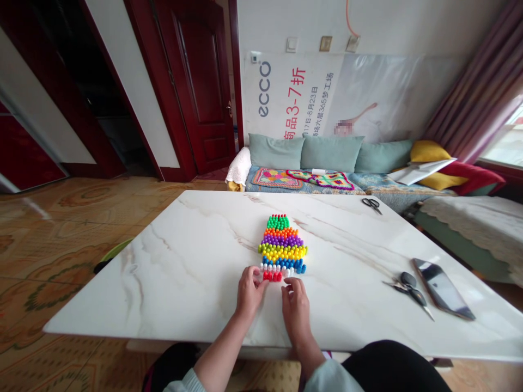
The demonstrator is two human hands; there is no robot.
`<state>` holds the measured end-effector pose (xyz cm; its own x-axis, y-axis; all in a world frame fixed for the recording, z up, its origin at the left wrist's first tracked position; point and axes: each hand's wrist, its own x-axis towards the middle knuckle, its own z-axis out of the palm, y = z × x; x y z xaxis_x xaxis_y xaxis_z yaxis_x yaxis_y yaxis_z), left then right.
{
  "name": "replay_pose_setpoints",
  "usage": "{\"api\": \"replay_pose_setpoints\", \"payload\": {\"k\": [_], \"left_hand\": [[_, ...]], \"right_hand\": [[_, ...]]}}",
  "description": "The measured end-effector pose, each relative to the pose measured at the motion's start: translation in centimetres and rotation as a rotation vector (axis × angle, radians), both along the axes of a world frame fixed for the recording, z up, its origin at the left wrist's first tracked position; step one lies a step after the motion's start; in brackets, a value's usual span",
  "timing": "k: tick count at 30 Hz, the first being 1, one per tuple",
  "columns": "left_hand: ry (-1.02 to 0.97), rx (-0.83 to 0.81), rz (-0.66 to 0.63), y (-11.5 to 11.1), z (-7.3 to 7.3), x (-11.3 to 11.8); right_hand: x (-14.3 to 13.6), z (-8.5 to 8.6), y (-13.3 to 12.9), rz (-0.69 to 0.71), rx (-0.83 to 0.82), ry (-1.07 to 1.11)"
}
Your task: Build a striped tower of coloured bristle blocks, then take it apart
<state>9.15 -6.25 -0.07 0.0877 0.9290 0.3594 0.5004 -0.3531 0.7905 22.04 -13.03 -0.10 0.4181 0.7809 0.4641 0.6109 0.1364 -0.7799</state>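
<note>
A piece of beadwork (281, 240) lies flat on the white marble-patterned table (183, 261). Its beads run in bands of red, green, orange, purple, yellow, blue and white, with a short red row (272, 276) nearest me. My left hand (250, 294) is closed at the left end of that red row, thumb and fingers pinching the edge. Just right of the red row is my right hand (296, 305), its fingers curled together close below the white beads (290, 271). Anything between those right fingertips is too small to make out.
On the table's right side lie a phone (443, 288) and dark-handled scissors (408, 286) with a dark object on them. Another pair of black scissors (371, 204) rests at the far edge. Beyond stands a sofa (257, 188) with cushions.
</note>
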Motion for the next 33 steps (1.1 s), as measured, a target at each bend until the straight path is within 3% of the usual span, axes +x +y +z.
{"api": "replay_pose_setpoints", "payload": {"k": [2,6,16,23,28,33], "left_hand": [[0.005,0.032,0.0,-0.3,0.0,-0.2],[0.068,0.037,-0.16,-0.9,0.6,-0.3],[0.2,0.031,-0.247,-1.2,0.7,-0.3],[0.377,0.012,-0.418,-3.1,1.4,-2.9],[0.406,0.043,-0.376,-4.7,1.0,-3.5],[0.435,0.065,-0.325,-4.9,1.1,-2.9]], "right_hand": [[-0.2,0.4,-0.5,0.064,-0.02,-0.044],[-0.2,1.0,-0.6,0.216,-0.061,-0.162],[-0.2,1.1,-0.4,0.165,-0.101,-0.165],[-0.9,1.6,-1.5,0.159,-0.3,-0.352],[-1.3,1.7,-1.5,0.132,-0.319,-0.373],[-1.2,1.4,-1.6,0.129,-0.306,-0.375]]}}
